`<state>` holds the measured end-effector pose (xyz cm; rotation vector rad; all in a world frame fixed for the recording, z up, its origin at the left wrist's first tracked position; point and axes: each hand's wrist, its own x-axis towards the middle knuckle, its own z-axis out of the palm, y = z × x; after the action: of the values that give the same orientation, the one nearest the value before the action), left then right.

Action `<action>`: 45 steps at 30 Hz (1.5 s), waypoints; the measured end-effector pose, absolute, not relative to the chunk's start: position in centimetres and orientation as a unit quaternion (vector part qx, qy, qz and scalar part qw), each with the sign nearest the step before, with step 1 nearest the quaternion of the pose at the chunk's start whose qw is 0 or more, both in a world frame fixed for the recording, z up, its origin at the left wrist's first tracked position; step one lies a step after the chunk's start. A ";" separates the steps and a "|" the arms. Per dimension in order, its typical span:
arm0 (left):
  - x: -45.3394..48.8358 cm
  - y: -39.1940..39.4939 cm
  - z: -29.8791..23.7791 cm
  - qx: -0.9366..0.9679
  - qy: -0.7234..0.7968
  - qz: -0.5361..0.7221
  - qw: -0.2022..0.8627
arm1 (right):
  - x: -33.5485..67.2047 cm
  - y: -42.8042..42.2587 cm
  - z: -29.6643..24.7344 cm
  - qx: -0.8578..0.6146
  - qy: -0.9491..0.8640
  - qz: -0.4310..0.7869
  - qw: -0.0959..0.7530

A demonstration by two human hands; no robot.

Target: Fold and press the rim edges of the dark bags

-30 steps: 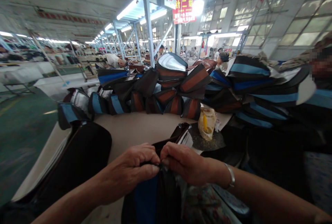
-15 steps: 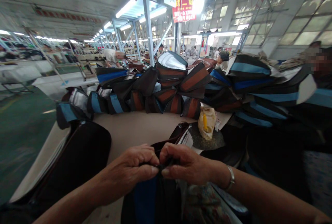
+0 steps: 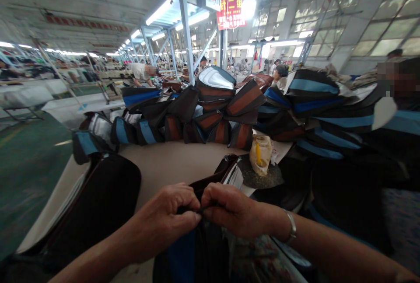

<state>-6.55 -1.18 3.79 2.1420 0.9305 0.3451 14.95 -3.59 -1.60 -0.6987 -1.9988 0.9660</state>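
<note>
At the lower middle, a dark fabric piece with a blue stripe (image 3: 181, 254) hangs below my hands over the near edge of the work surface. My left hand (image 3: 170, 213) pinches its dark upper edge between thumb and bent fingers. Close against it, fingertips almost touching, my right hand (image 3: 231, 208) pinches the same edge; a bracelet (image 3: 291, 226) circles that wrist. The exact spot under the fingertips is hidden. Just beyond the hands the dark piece continues, with white lining (image 3: 233, 179) showing at its right.
A cut-open plastic jug (image 3: 260, 154) with a yellow handle inside stands on a dark stained mat (image 3: 247, 173). Striped fabric pieces (image 3: 215, 125) are piled along the back. A black panel stack (image 3: 98, 204) lies left. A person (image 3: 400, 82) is at the far right.
Both hands keep their pinch on the fabric edge, and the thumbs have shifted slightly; the right thumb has moved up closer to its fingers. The view has tilted a little.
</note>
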 end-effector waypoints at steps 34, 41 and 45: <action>-5.8 -1.5 3.2 0.898 0.294 0.067 0.319 | 18.2 -4.3 -2.3 -0.215 -0.892 0.162 0.363; -5.3 -2.6 2.0 0.931 0.255 0.173 0.195 | 18.0 -4.0 -0.7 -0.267 -0.891 0.226 0.289; -5.8 -2.4 2.3 0.936 0.247 0.157 0.195 | 17.6 -4.0 -1.3 -0.209 -0.909 0.187 0.307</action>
<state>-5.82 -2.39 2.28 2.6242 0.6926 0.4402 17.65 -3.97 -1.27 -0.5534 -2.4057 0.4943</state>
